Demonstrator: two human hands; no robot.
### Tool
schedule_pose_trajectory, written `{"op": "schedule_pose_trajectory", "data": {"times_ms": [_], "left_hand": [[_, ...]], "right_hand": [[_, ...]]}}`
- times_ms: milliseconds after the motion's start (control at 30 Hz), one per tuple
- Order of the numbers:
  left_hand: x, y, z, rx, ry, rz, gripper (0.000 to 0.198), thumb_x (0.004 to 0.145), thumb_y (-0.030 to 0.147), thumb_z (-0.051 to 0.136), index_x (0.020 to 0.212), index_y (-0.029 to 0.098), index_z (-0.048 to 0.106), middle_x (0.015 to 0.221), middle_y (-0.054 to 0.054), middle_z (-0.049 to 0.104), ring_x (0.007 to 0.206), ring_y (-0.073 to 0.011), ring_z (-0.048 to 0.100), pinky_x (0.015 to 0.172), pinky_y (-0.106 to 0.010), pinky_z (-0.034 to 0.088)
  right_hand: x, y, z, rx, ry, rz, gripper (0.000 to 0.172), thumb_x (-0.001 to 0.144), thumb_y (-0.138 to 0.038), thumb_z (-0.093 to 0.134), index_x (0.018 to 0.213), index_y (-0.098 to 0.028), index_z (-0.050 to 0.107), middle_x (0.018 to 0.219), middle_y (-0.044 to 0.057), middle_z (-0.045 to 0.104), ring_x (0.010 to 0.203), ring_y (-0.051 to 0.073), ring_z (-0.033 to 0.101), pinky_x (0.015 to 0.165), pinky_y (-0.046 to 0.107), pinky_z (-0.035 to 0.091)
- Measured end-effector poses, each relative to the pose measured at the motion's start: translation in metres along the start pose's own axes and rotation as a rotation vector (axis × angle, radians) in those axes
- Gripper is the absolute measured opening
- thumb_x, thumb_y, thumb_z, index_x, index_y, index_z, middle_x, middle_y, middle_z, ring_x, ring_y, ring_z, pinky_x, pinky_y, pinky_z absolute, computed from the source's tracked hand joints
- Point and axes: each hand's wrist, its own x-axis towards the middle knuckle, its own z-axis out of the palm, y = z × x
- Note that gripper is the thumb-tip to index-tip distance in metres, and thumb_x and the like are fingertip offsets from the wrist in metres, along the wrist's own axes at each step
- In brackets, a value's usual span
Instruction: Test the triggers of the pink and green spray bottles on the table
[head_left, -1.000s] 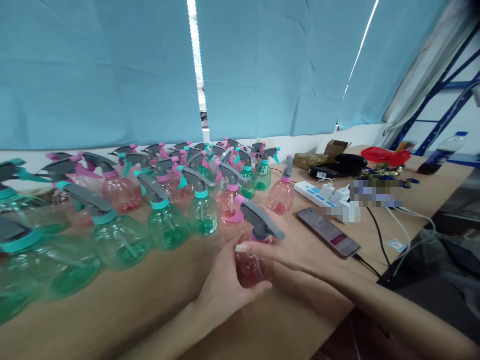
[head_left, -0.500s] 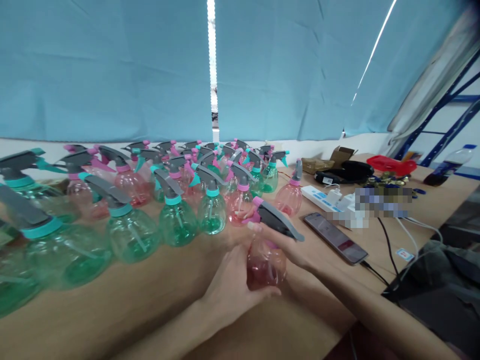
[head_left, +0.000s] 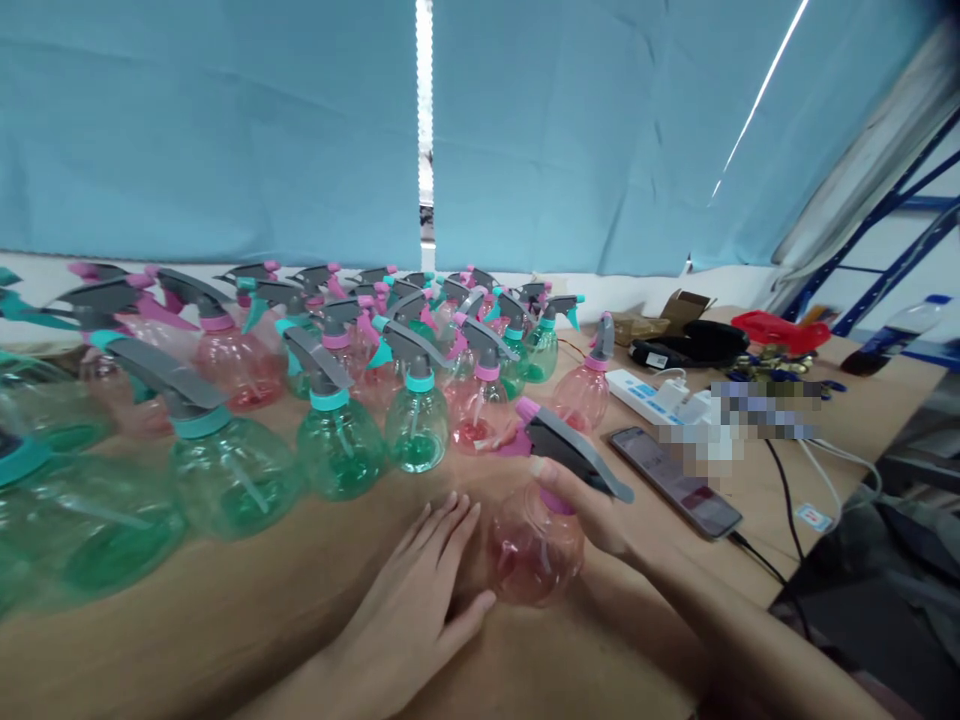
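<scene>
Two hands work on my screen. Right hand (head_left: 592, 515) has its fingers closed around the neck of a pink spray bottle (head_left: 536, 550), above the wooden table (head_left: 187, 640). Left hand (head_left: 405, 610) is open, holding nothing, just beside the bottle. A phone (head_left: 675, 482) lies near on the right, and green bottles (head_left: 337, 450) stand ahead, leaving a little room to move.

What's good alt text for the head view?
A person's right hand grips a tilted pink spray bottle by its neck while the left hand lies on the wooden table beside it. Rows of green and pink spray bottles stand beyond, with a phone and power strip to the right, before a blue curtain.
</scene>
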Motion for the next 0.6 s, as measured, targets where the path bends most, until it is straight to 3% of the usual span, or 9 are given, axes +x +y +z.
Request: {"op": "schedule_pose_trajectory", "data": {"times_ms": [100,200,267,433,600], "left_hand": [[-0.004,-0.004,-0.002,0.023,0.005,0.029,0.057,0.092,0.04,0.049,0.142,0.014,0.038,0.144,-0.014,0.043,0.131,-0.029,0.042,0.107,-0.048,0.036],[-0.009,-0.008,-0.002,0.021,0.031,0.041,0.058,0.093,0.041,0.049,0.144,0.016,0.036,0.144,-0.013,0.043,0.13,-0.0284,0.044,0.107,-0.047,0.036],[-0.011,-0.011,-0.001,0.012,0.053,0.043,0.058,0.093,0.04,0.049,0.145,0.019,0.035,0.144,-0.012,0.043,0.129,-0.0285,0.045,0.106,-0.047,0.036],[-0.011,-0.01,-0.002,-0.004,0.083,0.051,0.057,0.091,0.04,0.051,0.143,0.018,0.039,0.143,-0.011,0.045,0.128,-0.0292,0.047,0.104,-0.048,0.039],[-0.01,-0.007,-0.003,0.025,0.082,0.037,0.053,0.091,0.04,0.05,0.137,0.014,0.046,0.139,-0.013,0.05,0.126,-0.029,0.049,0.105,-0.046,0.038]], "right_hand": [[-0.001,0.01,0.002,0.043,0.059,0.078,0.03,0.088,-0.046,0.05,0.1,-0.024,0.067,0.092,0.003,0.069,0.086,0.021,0.064,0.083,0.037,0.051],[0.003,0.004,0.002,0.132,-0.004,0.005,0.034,0.091,-0.047,0.044,0.097,-0.024,0.067,0.094,0.003,0.068,0.091,0.02,0.063,0.087,0.037,0.049],[0.006,-0.005,0.001,0.123,-0.017,-0.033,0.033,0.093,-0.046,0.042,0.09,-0.024,0.066,0.09,0.002,0.068,0.086,0.018,0.063,0.083,0.033,0.05],[0.008,-0.021,-0.006,0.025,0.0,0.029,0.033,0.09,-0.051,0.044,0.087,-0.026,0.067,0.077,0.001,0.068,0.071,0.018,0.064,0.069,0.033,0.052],[0.009,-0.031,-0.008,0.017,-0.065,0.052,0.034,0.087,-0.053,0.049,0.087,-0.025,0.068,0.079,0.002,0.069,0.075,0.021,0.065,0.071,0.036,0.053]]}}
